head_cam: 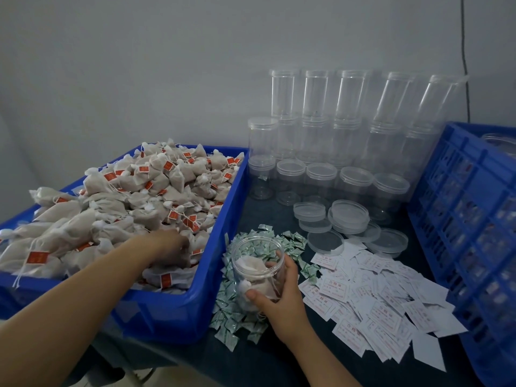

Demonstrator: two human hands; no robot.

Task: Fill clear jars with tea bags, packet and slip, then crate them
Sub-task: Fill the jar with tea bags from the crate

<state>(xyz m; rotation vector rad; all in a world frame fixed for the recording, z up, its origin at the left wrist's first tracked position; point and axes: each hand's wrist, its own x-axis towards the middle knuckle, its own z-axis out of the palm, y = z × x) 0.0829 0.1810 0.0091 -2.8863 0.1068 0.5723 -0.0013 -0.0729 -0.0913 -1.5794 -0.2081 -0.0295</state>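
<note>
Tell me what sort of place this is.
Probably a small hand-packing station for tea. A blue bin is heaped with tagged tea bags, rows of empty clear jars stand stacked against the wall, and piles of printed slips and small green packets lie on the table.

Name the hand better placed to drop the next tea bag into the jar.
Left hand: it already reaches among the paper tea bags in the blue plastic bin. Right hand holds the open clear plastic jar.

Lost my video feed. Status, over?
Left hand in tea bags, grip hidden. Right hand holds open jar, few bags inside. Nothing blocking.
</note>
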